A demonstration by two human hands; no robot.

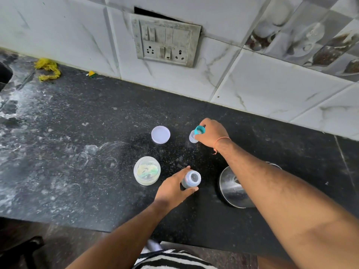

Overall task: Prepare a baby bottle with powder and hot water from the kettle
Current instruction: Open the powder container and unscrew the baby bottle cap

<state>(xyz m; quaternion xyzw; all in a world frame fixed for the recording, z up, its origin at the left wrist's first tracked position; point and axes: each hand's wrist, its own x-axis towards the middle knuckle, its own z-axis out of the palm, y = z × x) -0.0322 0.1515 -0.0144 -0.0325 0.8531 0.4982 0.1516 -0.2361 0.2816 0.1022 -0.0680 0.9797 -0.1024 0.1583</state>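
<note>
My left grip (172,188) clasps the open bottle (191,179), my right grip (210,133) pinches the teal cap (199,130); I risk tipping the bottle on the counter (77,152).

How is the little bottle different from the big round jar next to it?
The baby bottle is narrow, and the left hand grips it; the powder jar is wide and untouched. The bottle's mouth is small; the jar's is broad, showing pale contents inside. Both stand upright and uncapped on the black counter.
</note>
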